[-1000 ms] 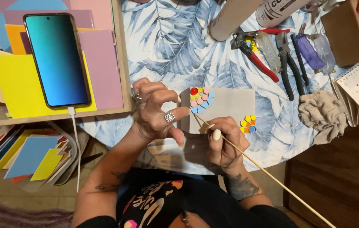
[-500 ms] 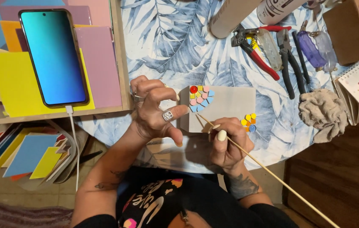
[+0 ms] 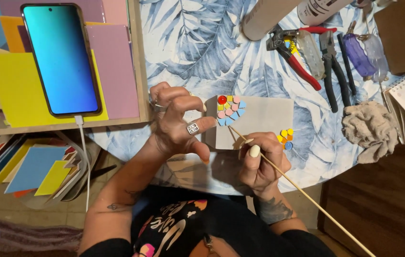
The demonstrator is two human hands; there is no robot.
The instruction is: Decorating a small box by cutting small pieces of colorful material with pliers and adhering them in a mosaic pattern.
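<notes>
Tile board (image 3: 259,121): a pale grey rectangular slab is seen flat on the leaf-patterned worktop (image 3: 197,43), at its near edge, between the two hands. It is judged stiff and fairly light, yet brittle at its corners; it is best taken by its long edges, with the decorated corner left untouched.
Left hand (image 3: 176,121): the left side of the board is steadied by it, fingers curled over the edge; the grip is closed on the tile board, thumb underneath as far as can be told.
Right hand (image 3: 259,162): a pinch near the tip end is held on the skewer, so the grip is closed around it.
Skewer (image 3: 307,195): a long thin wooden stick is judged light and easily snapped; its point is placed beside the mosaic cluster, though contact cannot be confirmed.
Mosaic cluster (image 3: 229,109): small glossy pieces, red, yellow, pink and blue, are set touching one another at the board's upper left corner. They are judged slippery and easily nudged out of line.
Loose pieces (image 3: 285,138): a smaller heap is seen at the board's right edge, just beside the right hand.
</notes>
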